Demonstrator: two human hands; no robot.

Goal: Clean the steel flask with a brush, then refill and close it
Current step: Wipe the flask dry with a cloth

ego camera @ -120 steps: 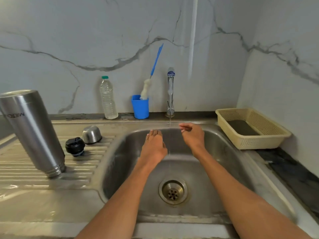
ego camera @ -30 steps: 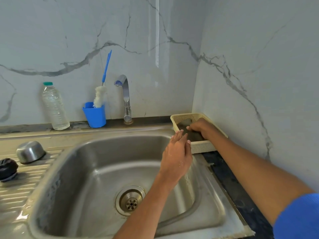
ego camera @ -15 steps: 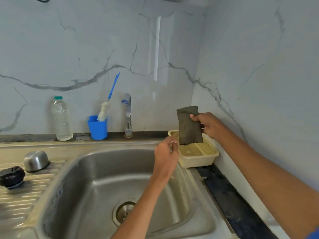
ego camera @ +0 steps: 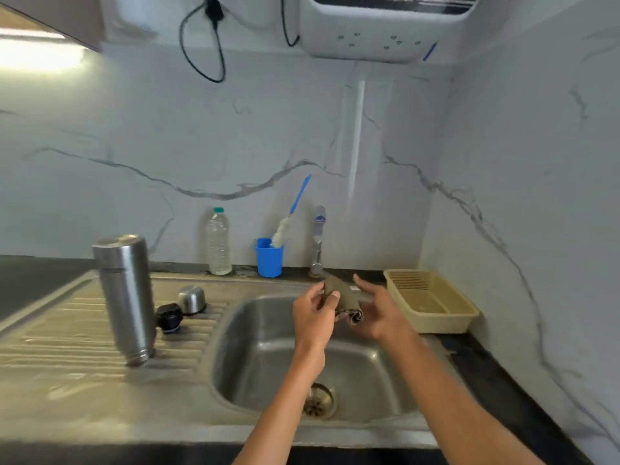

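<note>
The steel flask (ego camera: 125, 297) stands upside down on the draining board, left of the sink basin (ego camera: 268, 364). Its black stopper (ego camera: 169, 317) and steel cap (ego camera: 192, 298) lie just right of it. The bottle brush (ego camera: 291, 213), with a blue handle and white head, leans in a blue cup (ego camera: 269, 257) against the wall. Over the basin my left hand (ego camera: 313, 313) pinches a dark cloth (ego camera: 342, 302) by its upper edge. My right hand (ego camera: 377, 313) holds the cloth from below, with its lower end bunched in the palm.
A clear plastic water bottle (ego camera: 218, 242) stands by the wall left of the cup. The tap (ego camera: 318, 239) rises behind the basin. A beige plastic basket (ego camera: 431, 305) sits in the right corner. A white appliance (ego camera: 385, 25) hangs on the wall above.
My right hand lifted the dark cloth out of the beige basket and brought it left over the basin. My left hand has taken hold of it too. The view swung left and up.
</note>
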